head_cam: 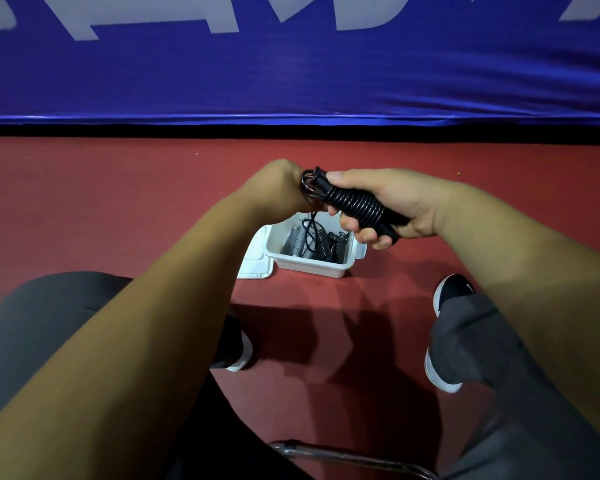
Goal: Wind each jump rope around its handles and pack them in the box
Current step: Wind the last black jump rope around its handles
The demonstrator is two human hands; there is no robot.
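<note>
The left hand [278, 188] is raised above the red floor [118, 202], its back turned to the camera and its fingers hidden, so I cannot tell whether it grips anything; it meets the looped end of a black rope [354, 202]. Below it, a flat white lid [257, 261] lies on the floor, touching the left side of a white box [312, 266]. The box stands between the person's feet and the blue banner [291, 74], and holds several wound ropes [321, 245], grey and black. The black rope is held in the air above the box, coiled tightly round its handles, with a loose strand hanging from its left end towards the box. The right hand [395, 202] grips the coiled part, fingers curled under and thumb on top. A black shoe [451, 292] rests on the floor to the right of the box.
</note>
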